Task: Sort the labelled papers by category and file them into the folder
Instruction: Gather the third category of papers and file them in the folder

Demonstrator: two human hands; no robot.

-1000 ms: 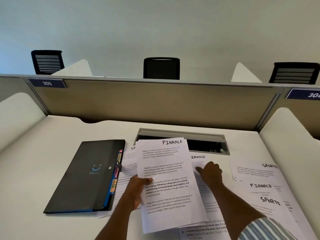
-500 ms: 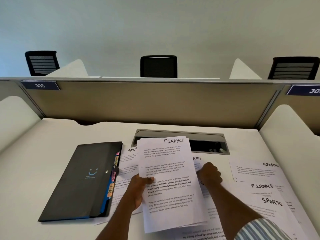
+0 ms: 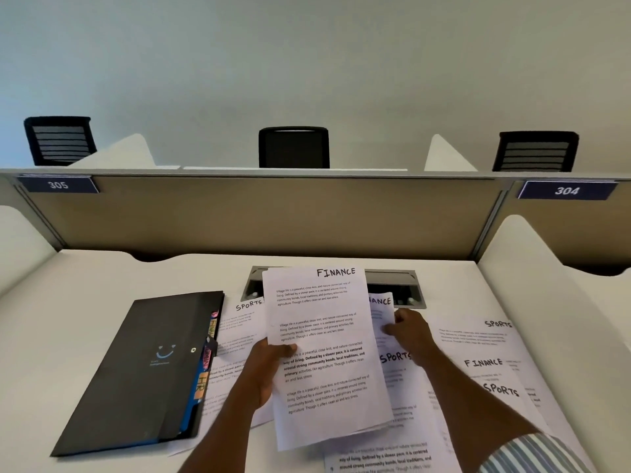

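Note:
My left hand [image 3: 264,370] holds a sheet headed FINANCE [image 3: 324,353] upright above the desk, thumb on its left edge. Behind it, my right hand [image 3: 408,331] pinches a second FINANCE sheet [image 3: 381,310] and lifts its top off the pile. A black expanding folder [image 3: 143,373] lies closed at the left, with coloured tabs along its right edge, one reading HR. Sheets headed SPORTS [image 3: 246,322] lie beside the folder; another SPORTS sheet [image 3: 396,367] is under my right wrist.
More sheets headed SPORTS and FINANCE [image 3: 488,356] overlap at the right. A grey cable hatch [image 3: 392,285] is sunk in the white desk [image 3: 68,302] at the back. A beige partition [image 3: 266,216] closes the desk's far edge, white dividers its sides.
My right hand has closed on the second FINANCE sheet and pulled it up and right, baring a SPORTS sheet below. The left hand keeps its sheet nearly still.

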